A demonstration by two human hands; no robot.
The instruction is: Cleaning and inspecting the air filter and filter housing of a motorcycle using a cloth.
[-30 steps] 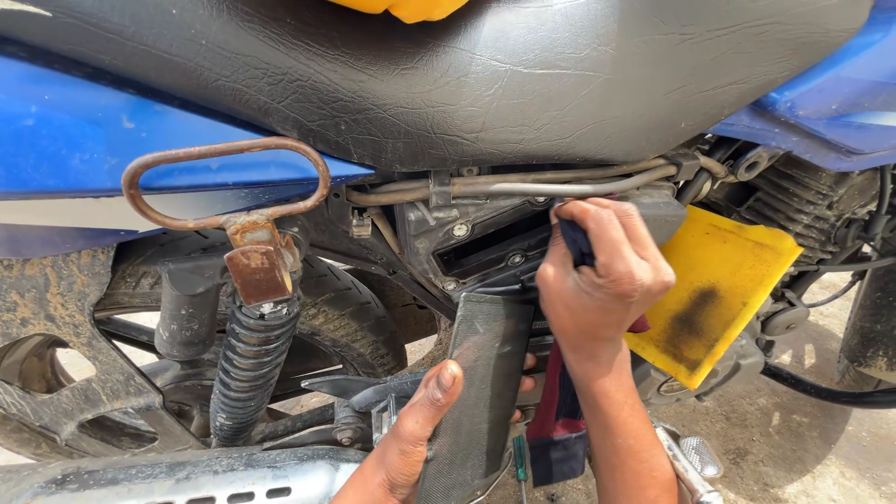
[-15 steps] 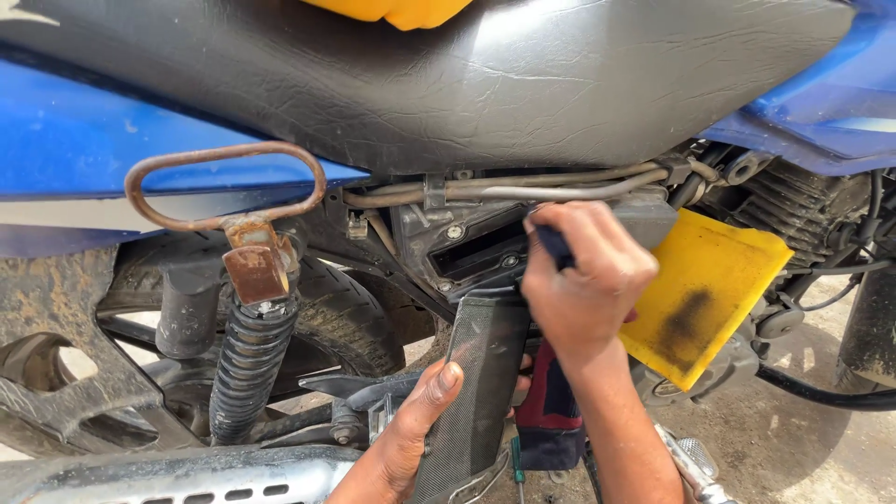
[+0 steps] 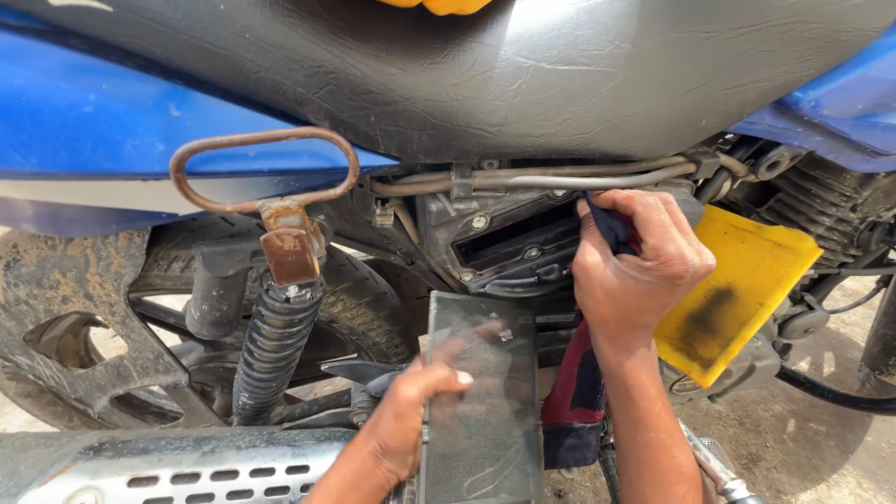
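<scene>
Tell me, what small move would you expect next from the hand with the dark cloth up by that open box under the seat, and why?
Probably a wipe along the open housing. The right hand has a dark cloth pinched in its grip right at the opening's edge, while the left hand holds the flat mesh panel down and clear of it. The panel is out and the cloth is beside the opening, so cleaning inside seems likeliest.

My left hand (image 3: 397, 439) holds a grey mesh panel (image 3: 483, 401) upright, bit blurry. Right hand (image 3: 635, 266) grips dark cloth (image 3: 611, 229) w/ fist closed.
</scene>
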